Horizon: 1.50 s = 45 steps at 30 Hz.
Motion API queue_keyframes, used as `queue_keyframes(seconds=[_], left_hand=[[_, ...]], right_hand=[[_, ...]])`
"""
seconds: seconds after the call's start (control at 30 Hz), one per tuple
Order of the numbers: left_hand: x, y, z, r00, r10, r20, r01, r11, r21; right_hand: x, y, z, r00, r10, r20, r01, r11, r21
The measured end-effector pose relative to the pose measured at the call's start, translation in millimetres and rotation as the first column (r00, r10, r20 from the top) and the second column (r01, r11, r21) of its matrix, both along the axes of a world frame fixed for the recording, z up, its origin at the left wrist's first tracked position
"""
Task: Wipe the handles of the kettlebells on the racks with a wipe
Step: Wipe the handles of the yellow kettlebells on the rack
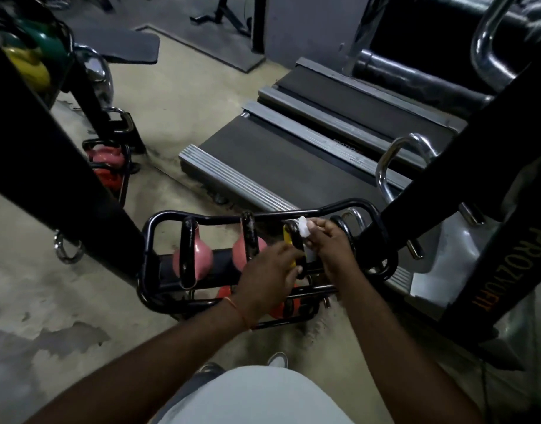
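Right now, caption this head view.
Right hand presses a white wipe on a kettlebell handle; left hand grips the yellow kettlebell.

Both your bare arms reach forward and down, hands close together.
Your left hand point(267, 278) lies knuckles up, fingers curled round the yellow kettlebell point(288, 238). Your right hand point(332, 244), just beside it and a little farther out, pinches the wipe point(303, 229) between thumb and fingertips.
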State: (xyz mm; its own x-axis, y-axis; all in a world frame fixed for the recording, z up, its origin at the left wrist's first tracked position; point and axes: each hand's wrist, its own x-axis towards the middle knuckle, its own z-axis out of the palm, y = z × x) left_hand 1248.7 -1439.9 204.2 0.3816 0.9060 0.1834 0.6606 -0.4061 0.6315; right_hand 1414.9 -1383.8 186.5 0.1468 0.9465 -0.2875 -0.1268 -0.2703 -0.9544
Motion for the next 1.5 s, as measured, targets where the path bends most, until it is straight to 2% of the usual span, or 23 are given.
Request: queue_keyframes(seconds=[0.07,0.17,0.23,0.33,0.47,0.5,0.57,0.67,0.73,0.77,0.87,0.9,0.97,1.07,1.1,1.17,1.23,1.3,1.33,1.4,1.43,1.47,1.5], left_hand=[[1.6,-10.7,-24.1,0.998,-0.028,-0.054,0.033,0.996,0.082],[6.2,-9.8,-47.4,0.995,-0.052,-0.091,0.066,0.984,0.165],[10.6,-6.8,-54.6,0.996,-0.063,-0.067,0.072,0.986,0.147],[14.6,-8.9,-57.9,0.999,-0.041,-0.029,0.045,0.989,0.140],[18.0,-9.3,-61.3,0.999,-0.018,-0.028,0.022,0.988,0.152],[18.7,-7.8,-62.4,0.999,-0.004,-0.032,0.009,0.990,0.138],[21.0,-5.7,-63.8,0.999,0.028,-0.039,-0.023,0.993,0.114],[24.7,-8.1,-59.4,0.997,0.070,-0.019,-0.068,0.995,0.069],[27.0,-10.0,-60.0,0.996,0.093,-0.008,-0.092,0.993,0.069],[28.4,-10.8,-61.3,0.995,0.101,-0.009,-0.100,0.992,0.073],[33.0,-11.1,-61.6,0.990,0.138,-0.024,-0.136,0.988,0.076],[35.0,-10.6,-60.7,0.988,0.149,-0.032,-0.146,0.986,0.080],[38.6,-10.1,-59.4,0.986,0.159,-0.049,-0.154,0.984,0.091],[44.8,-14.3,-60.0,0.977,0.205,-0.059,-0.197,0.974,0.112],[46.8,-15.8,-59.6,0.974,0.222,-0.050,-0.215,0.970,0.114],[50.5,-16.9,-58.5,0.968,0.248,-0.028,-0.244,0.965,0.099],[53.4,-16.4,-58.5,0.966,0.257,-0.024,-0.254,0.964,0.079],[53.9,-16.5,-59.7,0.968,0.250,-0.004,-0.250,0.966,0.062],[53.0,-16.5,-61.2,0.970,0.241,0.018,-0.241,0.969,0.053],[49.3,-16.8,-63.3,0.974,0.223,0.039,-0.225,0.974,0.038],[47.4,-16.6,-63.8,0.974,0.226,0.037,-0.227,0.973,0.039],[46.0,-16.5,-63.2,0.971,0.234,0.037,-0.236,0.971,0.044],[45.1,-16.1,-62.9,0.969,0.244,0.034,-0.245,0.968,0.046]], right_hand=[[3.9,9.4,1.6,0.978,0.099,0.184,-0.104,0.994,0.017],[8.9,2.8,0.0,0.802,0.182,0.569,-0.255,0.966,0.050],[6.6,-4.3,0.9,0.716,0.200,0.669,-0.313,0.948,0.052],[-1.1,9.7,3.0,0.674,0.215,0.707,-0.330,0.944,0.027],[-8.5,50.4,3.2,0.756,0.266,0.599,-0.267,0.960,-0.089],[-8.4,55.3,3.9,0.743,0.297,0.600,-0.275,0.952,-0.130],[-3.9,54.5,8.6,0.645,0.353,0.677,-0.337,0.927,-0.163],[4.7,43.7,14.9,0.464,0.320,0.826,-0.503,0.863,-0.052],[5.5,50.7,14.8,0.362,0.313,0.878,-0.582,0.812,-0.050],[3.4,60.1,14.9,0.311,0.345,0.886,-0.585,0.804,-0.107],[-2.5,95.2,14.1,0.273,0.542,0.795,-0.544,0.768,-0.337],[-4.7,102.7,16.4,0.228,0.587,0.777,-0.556,0.734,-0.391],[-10.6,109.7,23.4,0.045,0.609,0.792,-0.623,0.637,-0.455],[-28.0,105.3,38.5,-0.376,0.447,0.812,-0.708,0.426,-0.563],[-33.2,101.8,42.1,-0.478,0.364,0.799,-0.701,0.390,-0.597],[-38.9,101.3,48.2,-0.551,0.294,0.781,-0.685,0.375,-0.624],[-33.2,108.2,49.5,-0.487,0.379,0.787,-0.685,0.394,-0.613],[-16.5,116.8,43.6,-0.289,0.518,0.805,-0.688,0.472,-0.551],[-6.2,117.0,38.0,-0.130,0.574,0.809,-0.671,0.549,-0.497],[11.0,100.8,22.0,0.336,0.619,0.709,-0.557,0.738,-0.380],[15.1,88.0,11.2,0.586,0.590,0.554,-0.464,0.806,-0.367],[16.2,75.4,1.9,0.778,0.519,0.355,-0.387,0.840,-0.380],[15.1,62.4,-4.5,0.880,0.441,0.174,-0.348,0.851,-0.393]])
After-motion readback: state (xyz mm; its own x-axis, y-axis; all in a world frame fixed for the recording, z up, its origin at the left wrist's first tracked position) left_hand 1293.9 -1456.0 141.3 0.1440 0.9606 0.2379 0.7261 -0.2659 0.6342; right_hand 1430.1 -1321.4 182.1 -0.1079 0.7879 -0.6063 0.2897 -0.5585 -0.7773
